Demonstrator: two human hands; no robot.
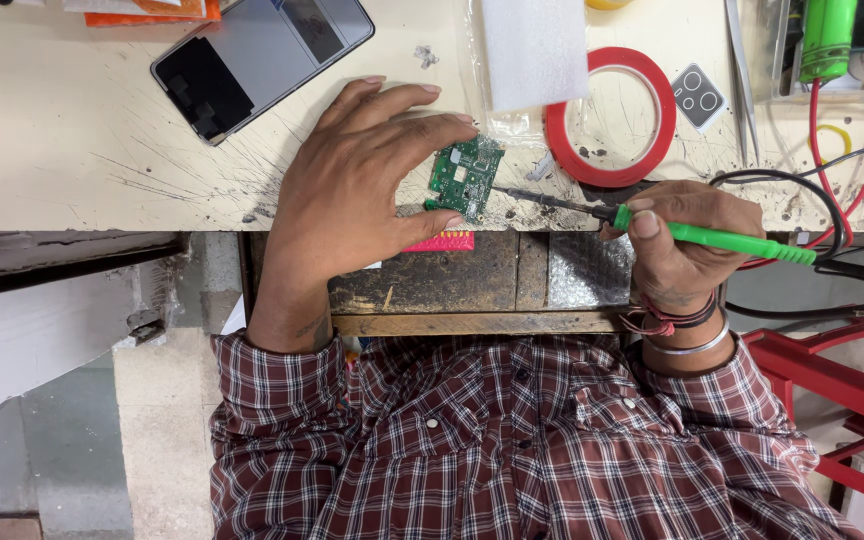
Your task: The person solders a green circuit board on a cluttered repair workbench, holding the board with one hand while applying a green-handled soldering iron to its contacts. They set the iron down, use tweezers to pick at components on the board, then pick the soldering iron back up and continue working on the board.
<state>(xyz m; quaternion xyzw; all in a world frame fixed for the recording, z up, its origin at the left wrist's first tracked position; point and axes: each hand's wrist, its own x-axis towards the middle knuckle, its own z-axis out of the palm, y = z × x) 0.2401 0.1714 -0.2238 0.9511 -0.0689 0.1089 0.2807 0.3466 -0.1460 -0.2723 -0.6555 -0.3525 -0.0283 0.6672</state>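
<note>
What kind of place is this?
Probably a phone repair bench: the left hand holds a green circuit board, the right hand a green-handled soldering iron, beside a phone.

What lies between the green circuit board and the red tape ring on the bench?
In the head view, only scuffed bench lies between circuit board and tape ring.

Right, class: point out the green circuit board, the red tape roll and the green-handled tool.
green circuit board [465,176], head view, centre of its face.
red tape roll [563,146], head view, left side of the ring.
green-handled tool [742,243], head view, middle of the handle, beyond the right hand [687,245].
</note>
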